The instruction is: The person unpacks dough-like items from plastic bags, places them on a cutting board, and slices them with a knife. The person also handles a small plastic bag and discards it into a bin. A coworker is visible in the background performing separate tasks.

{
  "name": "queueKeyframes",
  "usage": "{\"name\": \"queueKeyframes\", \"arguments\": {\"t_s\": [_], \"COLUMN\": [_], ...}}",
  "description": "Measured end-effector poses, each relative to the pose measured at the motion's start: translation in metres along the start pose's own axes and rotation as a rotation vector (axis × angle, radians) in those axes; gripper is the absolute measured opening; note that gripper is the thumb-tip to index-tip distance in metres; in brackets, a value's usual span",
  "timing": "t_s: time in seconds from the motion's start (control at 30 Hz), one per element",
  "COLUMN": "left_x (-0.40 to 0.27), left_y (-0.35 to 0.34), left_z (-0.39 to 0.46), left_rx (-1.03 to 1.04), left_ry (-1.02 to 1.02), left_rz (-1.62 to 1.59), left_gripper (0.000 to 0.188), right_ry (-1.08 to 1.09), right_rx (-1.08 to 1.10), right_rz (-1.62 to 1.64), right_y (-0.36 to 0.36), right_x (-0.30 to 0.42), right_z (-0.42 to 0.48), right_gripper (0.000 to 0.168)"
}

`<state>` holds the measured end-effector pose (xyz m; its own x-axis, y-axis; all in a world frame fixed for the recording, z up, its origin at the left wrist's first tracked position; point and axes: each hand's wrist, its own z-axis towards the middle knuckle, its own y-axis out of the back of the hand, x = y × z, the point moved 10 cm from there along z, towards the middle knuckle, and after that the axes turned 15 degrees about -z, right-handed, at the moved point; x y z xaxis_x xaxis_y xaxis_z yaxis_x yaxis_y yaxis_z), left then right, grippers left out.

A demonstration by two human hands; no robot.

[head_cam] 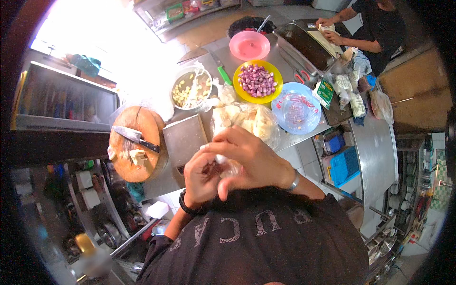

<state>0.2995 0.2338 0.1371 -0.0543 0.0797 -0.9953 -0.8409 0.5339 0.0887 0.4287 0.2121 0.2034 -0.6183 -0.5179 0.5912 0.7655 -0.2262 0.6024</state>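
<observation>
Close to my chest, my left hand [203, 174] and my right hand [249, 160] cup a small clear plastic bag [229, 167] between them; its contents are mostly hidden by my fingers. Just beyond them, a larger clear bag of pale yellowish pieces [262, 124] lies at the edge of the steel table. To the left, a knife with a black handle [137, 137] rests on a round wooden chopping board [142, 117], beside a pale cut piece [138, 156]. A flat square metal plate [185, 139] sits between the board and the bag.
Around the table stand a yellow plate of shallots [238, 91], a bowl of peeled cloves [188, 91], a green-handled knife [224, 74], a pink bowl [249, 44], a blue plate [297, 107], red-handled scissors [302, 76] and a deep metal tray [302, 42]. A co-worker [374, 35] handles something pale at top right.
</observation>
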Motion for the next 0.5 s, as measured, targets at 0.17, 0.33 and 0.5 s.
{"name": "queueKeyframes", "arguments": {"t_s": [0.17, 0.33, 0.5], "left_x": [0.028, -0.007, -0.036], "left_y": [0.007, 0.009, -0.008], "left_z": [0.002, 0.008, 0.006], "left_rx": [-0.216, -0.086, 0.137], "left_ry": [0.14, -0.068, -0.246], "left_rz": [-0.517, -0.181, 0.234], "left_gripper": [0.016, 0.02, 0.029], "right_ry": [0.059, -0.14, -0.001], "right_rx": [0.011, -0.055, 0.017], "right_rz": [-0.142, 0.103, -0.045], "right_y": [-0.001, 0.003, 0.016], "right_x": [0.003, -0.024, -0.008], "right_z": [-0.032, -0.038, -0.021], "right_gripper": [0.041, 0.046, 0.047]}}
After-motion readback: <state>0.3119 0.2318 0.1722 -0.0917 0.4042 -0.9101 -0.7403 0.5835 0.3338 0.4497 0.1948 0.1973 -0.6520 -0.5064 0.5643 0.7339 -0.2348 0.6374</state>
